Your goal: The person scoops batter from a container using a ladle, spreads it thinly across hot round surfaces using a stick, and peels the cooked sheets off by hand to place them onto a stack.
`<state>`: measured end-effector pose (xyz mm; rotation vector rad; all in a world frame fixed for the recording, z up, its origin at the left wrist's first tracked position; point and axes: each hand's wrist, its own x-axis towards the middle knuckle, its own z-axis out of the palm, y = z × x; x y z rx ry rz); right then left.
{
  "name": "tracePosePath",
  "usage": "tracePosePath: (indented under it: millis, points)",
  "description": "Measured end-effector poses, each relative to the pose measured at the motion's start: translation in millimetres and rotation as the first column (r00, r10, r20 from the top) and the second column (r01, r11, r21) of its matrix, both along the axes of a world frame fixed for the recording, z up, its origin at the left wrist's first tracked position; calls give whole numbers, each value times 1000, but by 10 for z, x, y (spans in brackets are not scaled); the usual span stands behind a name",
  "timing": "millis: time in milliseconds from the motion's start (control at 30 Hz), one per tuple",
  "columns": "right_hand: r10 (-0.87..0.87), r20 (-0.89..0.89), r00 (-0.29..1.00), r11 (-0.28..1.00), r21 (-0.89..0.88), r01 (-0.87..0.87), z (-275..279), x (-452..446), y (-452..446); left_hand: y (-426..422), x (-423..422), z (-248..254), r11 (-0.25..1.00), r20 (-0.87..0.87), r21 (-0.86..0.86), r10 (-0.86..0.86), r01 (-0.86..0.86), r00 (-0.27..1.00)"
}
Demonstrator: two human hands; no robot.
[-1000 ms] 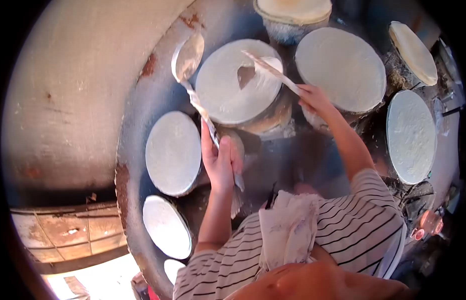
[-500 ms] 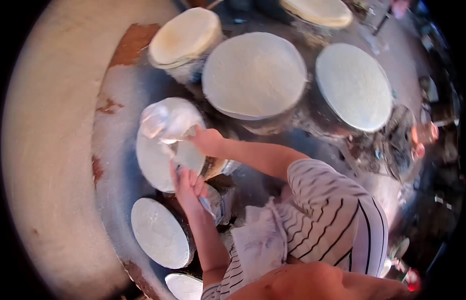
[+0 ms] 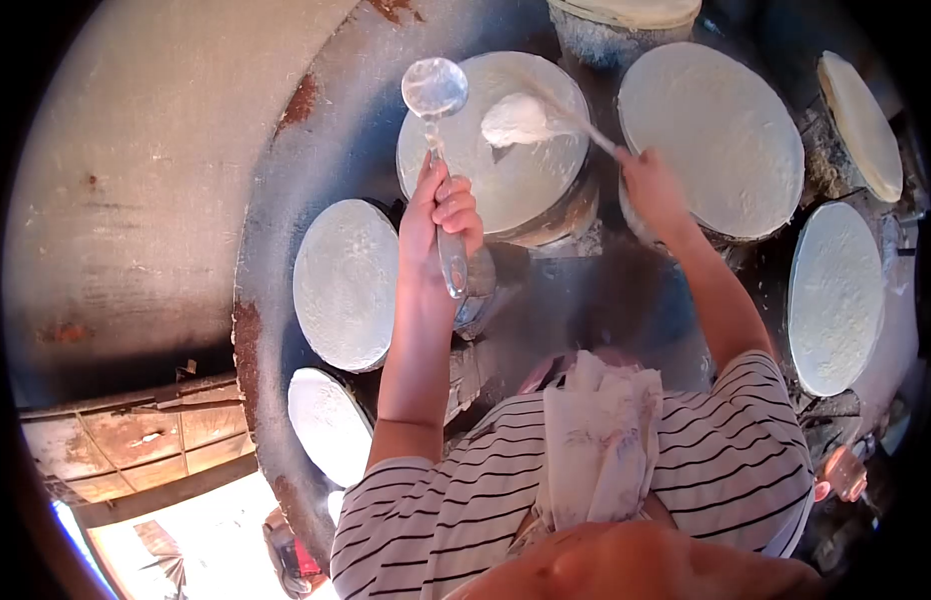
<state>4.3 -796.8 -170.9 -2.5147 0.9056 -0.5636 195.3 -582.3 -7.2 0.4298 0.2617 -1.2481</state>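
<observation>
My left hand [image 3: 441, 215] is closed around the handle of a ladle [image 3: 435, 88], its round bowl raised near the left edge of a pale round disc. In my right hand [image 3: 651, 185] is the end of a light, thin-handled tool [image 3: 593, 133]. White batter-like stuff [image 3: 516, 120] lies at that tool's far end, over the pale disc [image 3: 466, 190]. Beside the white stuff, a small dark patch shows in the disc's surface. The exact shape of the tool's tip is blurred.
More pale round discs stand around: one at right [image 3: 711, 140], one at far right [image 3: 836, 300], one at left [image 3: 346, 285] and one lower left [image 3: 331, 425]. A tan wall [image 3: 166, 190] fills the left. At the lower right is an orange-pink object [image 3: 844, 473].
The view swung away and back. Both hands were together over a disc at left; now they are apart, the ladle upright in my left hand and the tool over the upper disc.
</observation>
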Motion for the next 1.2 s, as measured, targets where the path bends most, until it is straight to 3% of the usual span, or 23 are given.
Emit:
tracePosePath:
  millis: [33, 100, 233, 400, 500, 533, 633, 700, 767, 800, 833, 867, 900, 933, 967, 1000, 1033, 1067, 1167, 1200]
  points:
    - [75, -25, 997, 994, -82, -77, -12, 20, 43, 14, 12, 20, 1000, -14, 5, 3, -3, 1000]
    - [193, 21, 981, 981, -29, -193, 11, 58, 164, 55, 29, -20, 1000, -17, 7, -1, 1, 1000]
    - [118, 44, 992, 993, -33, -117, 41, 353, -171, -7, 122, -159, 999, -124, -30, -29, 25, 992]
    - [312, -59, 948, 950, 20, -311, 321, -154, 99, -16, 106, -210, 998, -220, -40, -49, 41, 974]
    - [118, 68, 991, 988, 93, -124, 325, -613, 342, -140, 108, -297, 999, -89, -13, -40, 39, 995]
    - [-17, 145, 989, 997, 79, 5, 110, -663, 406, -129, 35, -345, 1000, -61, 11, -8, 9, 998]
    - [-114, 245, 963, 988, 134, 83, -279, -519, 840, -136, -186, -494, 990, 48, 99, 94, -98, 994]
    - [-89, 271, 958, 824, 560, -82, -195, -235, 1114, -186, -511, -771, 954, 203, 208, 174, -216, 964]
    - [-108, 178, 978, 466, 878, -108, 170, -28, 1270, -440, -939, -780, 861, 269, 316, 321, -398, 908]
    - [-22, 504, 864, 707, 619, -343, 139, 33, 1248, -500, -1004, -950, 845, 304, 262, 385, -465, 871]
    - [104, 500, 860, 821, 445, -358, 149, 47, 1176, -553, -985, -945, 848, 73, 161, 501, -506, 862]
    - [207, 479, 853, 901, 246, -357, 167, 66, 1096, -518, -943, -938, 884, -17, 18, 468, -468, 884]
    - [187, 424, 886, 905, 276, -323, 307, 1, 1025, -396, -974, -779, 908, -104, -92, 400, -409, 911]
    - [171, 339, 925, 899, 330, -287, 485, -151, 961, -212, -1017, -614, 871, -477, -244, 275, -426, 835]
    - [167, 261, 951, 902, 350, -254, 559, -205, 798, -151, -974, -436, 772, -751, -391, 48, -502, 658]
    - [48, 321, 946, 884, 427, -190, 432, -196, 572, -71, -1081, -340, 698, -782, -397, 82, -596, 618]
    - [-64, 376, 924, 859, 492, -141, 242, -187, 331, -52, -1144, -263, 682, -714, -454, 106, -574, 692]
    - [65, 363, 929, 909, 362, -205, -74, -205, 177, -27, -1208, -254, 658, -639, -509, 142, -554, 756]
    - [371, 43, 928, 881, 301, -366, 85, -219, 441, 14, -1257, -205, 604, -530, -617, 155, -505, 834]
    - [465, 118, 878, 811, 342, -475, 16, -228, 513, 43, -1267, -195, 580, -527, -637, 152, -507, 836]
